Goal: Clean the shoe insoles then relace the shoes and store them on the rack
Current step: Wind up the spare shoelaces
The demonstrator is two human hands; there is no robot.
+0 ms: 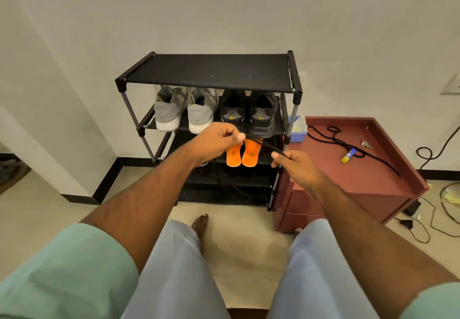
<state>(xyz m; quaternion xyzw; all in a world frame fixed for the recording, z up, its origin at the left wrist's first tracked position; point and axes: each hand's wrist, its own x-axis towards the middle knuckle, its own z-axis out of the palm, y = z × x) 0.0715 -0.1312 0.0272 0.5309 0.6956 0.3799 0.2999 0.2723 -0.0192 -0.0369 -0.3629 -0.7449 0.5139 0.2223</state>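
A black shoelace (264,145) is stretched between my two hands in front of the black shoe rack (209,74). My left hand (217,139) pinches one end and my right hand (296,166) pinches the other, lower and to the right. On the rack's second shelf stand a grey pair of shoes (185,109) and a black pair of shoes (249,113), heels toward me. Two orange insoles (242,154) lie on the shelf below, partly hidden by my hands.
A maroon cabinet (361,174) stands right of the rack; a second black lace (348,144), a glue stick (348,155) and a blue tub (297,125) lie on it. Cables run over the floor at the right. My legs and bare feet are below.
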